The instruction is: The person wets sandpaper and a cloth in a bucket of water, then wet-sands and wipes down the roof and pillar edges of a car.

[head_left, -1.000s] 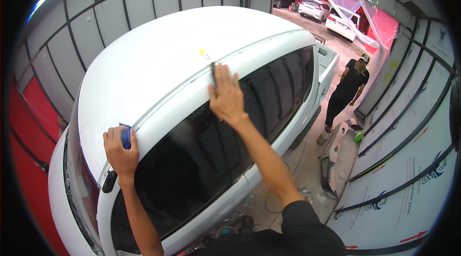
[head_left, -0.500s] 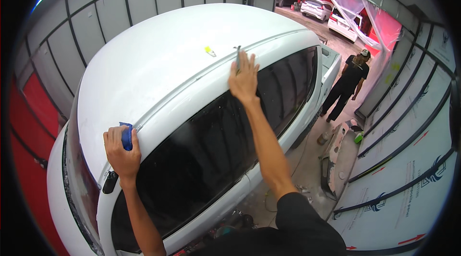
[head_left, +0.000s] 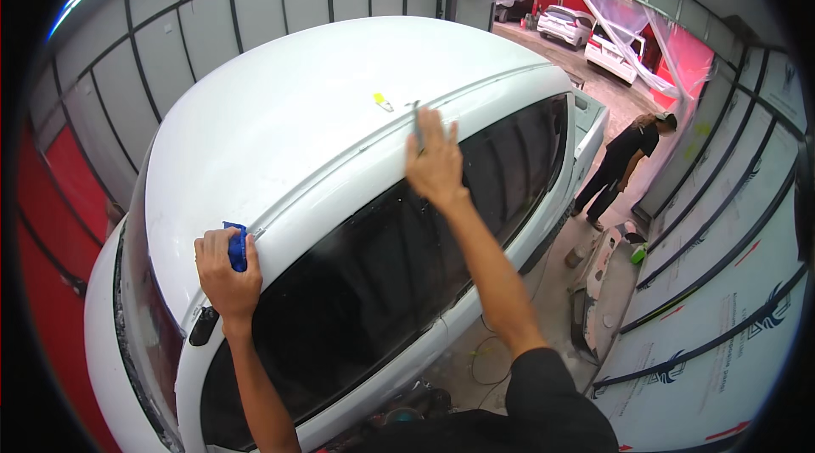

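Note:
A white pickup with dark side windows fills the middle, its white roof [head_left: 340,79] bowed by the lens. My left hand [head_left: 227,281] is closed round a blue pad [head_left: 237,251] at the front of the roof edge. My right hand [head_left: 435,166] lies along the roof's side rail above the dark side window [head_left: 356,275], fingers stretched and a little blurred. Between its thumb and forefinger a thin grey strip [head_left: 418,126] is tucked, its curled end poking out past the fingers; its kind is hard to make out.
A small yellow-and-white piece [head_left: 383,102] lies on the roof. On the right, a person in dark clothes [head_left: 624,166] stands near the rear. A patchy bumper [head_left: 597,287] and a loose cable [head_left: 484,360] lie on the floor. Panelled walls [head_left: 713,317] close in the right side.
The view has shifted slightly, so the vehicle sits lower and further right. My right hand is slightly lower along the rail. The person on the right has bent the head down.

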Motion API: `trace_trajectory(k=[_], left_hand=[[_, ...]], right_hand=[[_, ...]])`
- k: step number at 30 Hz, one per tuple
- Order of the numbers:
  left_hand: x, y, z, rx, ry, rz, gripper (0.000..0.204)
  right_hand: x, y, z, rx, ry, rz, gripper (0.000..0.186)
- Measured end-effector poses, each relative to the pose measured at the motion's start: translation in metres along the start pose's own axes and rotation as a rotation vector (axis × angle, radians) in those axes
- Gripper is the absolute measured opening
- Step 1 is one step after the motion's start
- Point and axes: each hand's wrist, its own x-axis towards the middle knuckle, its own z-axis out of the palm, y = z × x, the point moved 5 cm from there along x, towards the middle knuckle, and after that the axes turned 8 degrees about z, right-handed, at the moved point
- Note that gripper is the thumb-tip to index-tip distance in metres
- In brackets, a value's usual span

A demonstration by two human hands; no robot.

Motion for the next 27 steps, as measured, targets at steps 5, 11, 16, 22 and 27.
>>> trace_trajectory(k=[5,11,16,22,27], left_hand=[[-0.004,-0.004,0.001,-0.037,-0.003,-0.033,0.014],[0.0,0.001,0.001,-0.058,0.012,0.008,0.014],[-0.002,-0.006,-0.001,-0.01,-0.004,-0.04,0.014],[-0.002,-0.001,0.003,-0.059,0.017,-0.004,0.015],[-0.003,-0.008,0.0,-0.031,-0.008,-0.025,0.015]], right_hand=[[0.009,0.006,0.009,0.162,0.016,0.17,0.063],[0.03,0.038,-0.01,-0.002,-0.055,0.124,0.059],[-0.021,-0.033,0.0,0.286,-0.023,-0.018,0.061],[0.031,0.04,-0.008,-0.084,-0.112,0.113,0.057],[-0.049,-0.067,0.003,0.199,0.025,-0.079,0.064]])
